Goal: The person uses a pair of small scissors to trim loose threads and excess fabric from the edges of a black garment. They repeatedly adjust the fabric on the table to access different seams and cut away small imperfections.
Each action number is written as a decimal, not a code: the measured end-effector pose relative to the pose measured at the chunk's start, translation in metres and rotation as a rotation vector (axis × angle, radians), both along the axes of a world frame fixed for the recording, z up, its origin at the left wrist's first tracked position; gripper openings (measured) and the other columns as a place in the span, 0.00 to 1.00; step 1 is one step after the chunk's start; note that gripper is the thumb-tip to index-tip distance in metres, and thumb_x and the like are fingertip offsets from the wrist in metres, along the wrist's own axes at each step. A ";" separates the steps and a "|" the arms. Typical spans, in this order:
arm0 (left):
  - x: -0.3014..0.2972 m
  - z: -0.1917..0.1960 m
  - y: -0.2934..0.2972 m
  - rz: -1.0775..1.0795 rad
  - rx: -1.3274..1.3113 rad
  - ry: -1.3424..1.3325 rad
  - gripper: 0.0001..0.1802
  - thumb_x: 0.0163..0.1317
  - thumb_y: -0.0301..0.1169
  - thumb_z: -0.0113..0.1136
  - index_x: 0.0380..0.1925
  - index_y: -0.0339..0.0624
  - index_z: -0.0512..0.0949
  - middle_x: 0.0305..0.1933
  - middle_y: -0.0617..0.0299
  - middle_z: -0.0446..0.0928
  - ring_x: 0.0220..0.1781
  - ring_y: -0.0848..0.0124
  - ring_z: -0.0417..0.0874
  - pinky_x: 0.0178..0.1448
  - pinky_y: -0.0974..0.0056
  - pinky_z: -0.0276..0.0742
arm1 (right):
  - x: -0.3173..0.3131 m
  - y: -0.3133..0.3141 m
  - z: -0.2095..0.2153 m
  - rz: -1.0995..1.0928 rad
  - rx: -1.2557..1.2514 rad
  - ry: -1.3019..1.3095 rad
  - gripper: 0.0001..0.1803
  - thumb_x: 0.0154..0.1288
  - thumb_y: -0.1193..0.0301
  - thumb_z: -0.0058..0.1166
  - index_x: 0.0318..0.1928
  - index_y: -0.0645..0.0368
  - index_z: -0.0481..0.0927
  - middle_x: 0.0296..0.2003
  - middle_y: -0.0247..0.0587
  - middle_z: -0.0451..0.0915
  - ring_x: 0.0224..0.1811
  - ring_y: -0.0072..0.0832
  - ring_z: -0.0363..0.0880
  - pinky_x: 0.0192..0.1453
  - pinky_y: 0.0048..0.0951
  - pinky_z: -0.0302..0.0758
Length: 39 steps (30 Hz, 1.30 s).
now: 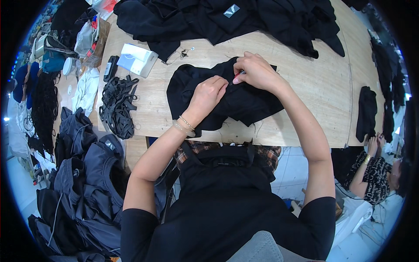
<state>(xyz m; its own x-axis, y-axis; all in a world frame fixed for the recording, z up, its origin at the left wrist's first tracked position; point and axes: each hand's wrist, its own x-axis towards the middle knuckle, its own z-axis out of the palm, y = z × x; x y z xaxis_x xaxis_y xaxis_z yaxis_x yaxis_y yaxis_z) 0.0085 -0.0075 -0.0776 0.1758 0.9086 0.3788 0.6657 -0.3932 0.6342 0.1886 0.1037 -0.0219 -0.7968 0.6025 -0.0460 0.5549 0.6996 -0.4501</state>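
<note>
A black garment (192, 83) lies bunched on the wooden table in front of me. My left hand (210, 95) rests on it, fingers bent together in a pinch on the black cloth. Just to the right, my right hand (257, 72) is closed round a small red-handled tool (238, 74), whose tip points down at the garment near my left fingertips. The hand covers most of this tool, so its exact kind does not show.
More black garments (279, 22) are heaped along the far side of the wooden table (314, 105). At left are a tangle of dark straps (118, 107), a white-and-blue box (137, 60) and a black case (111, 68). Dark grey garments (87, 174) pile beside me; another person (375, 174) works at right.
</note>
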 end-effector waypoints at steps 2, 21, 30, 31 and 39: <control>0.000 0.000 0.000 -0.001 0.006 0.001 0.05 0.58 0.21 0.62 0.36 0.36 0.81 0.36 0.55 0.81 0.37 0.55 0.84 0.42 0.58 0.81 | -0.002 0.000 0.001 0.001 -0.001 -0.019 0.14 0.49 0.63 0.71 0.28 0.60 0.83 0.30 0.37 0.82 0.42 0.37 0.74 0.49 0.38 0.72; 0.000 -0.001 0.000 0.006 -0.003 -0.013 0.06 0.58 0.22 0.62 0.36 0.36 0.80 0.36 0.54 0.80 0.36 0.54 0.83 0.41 0.58 0.81 | -0.003 0.000 0.003 -0.016 -0.041 -0.073 0.14 0.50 0.63 0.70 0.29 0.60 0.82 0.32 0.36 0.82 0.45 0.37 0.74 0.53 0.38 0.70; -0.011 0.043 -0.008 0.244 -0.294 -0.701 0.08 0.72 0.26 0.55 0.37 0.30 0.78 0.38 0.54 0.84 0.40 0.68 0.88 0.47 0.68 0.84 | 0.026 0.013 0.005 -0.320 -0.254 0.339 0.15 0.61 0.61 0.65 0.36 0.62 0.82 0.33 0.43 0.82 0.41 0.35 0.79 0.49 0.35 0.74; -0.019 0.055 -0.009 0.300 -0.276 -0.887 0.09 0.74 0.27 0.53 0.37 0.30 0.78 0.39 0.53 0.84 0.40 0.67 0.88 0.48 0.67 0.84 | 0.035 0.010 0.009 -0.426 -0.338 0.455 0.17 0.62 0.59 0.65 0.37 0.61 0.82 0.34 0.44 0.83 0.41 0.35 0.80 0.49 0.35 0.75; -0.117 0.039 -0.051 0.761 -0.147 -0.490 0.09 0.72 0.26 0.53 0.43 0.33 0.79 0.44 0.56 0.82 0.46 0.70 0.83 0.48 0.66 0.80 | 0.117 -0.040 -0.026 -0.977 -0.288 0.472 0.17 0.68 0.65 0.61 0.27 0.64 0.75 0.21 0.31 0.66 0.26 0.18 0.62 0.34 0.23 0.62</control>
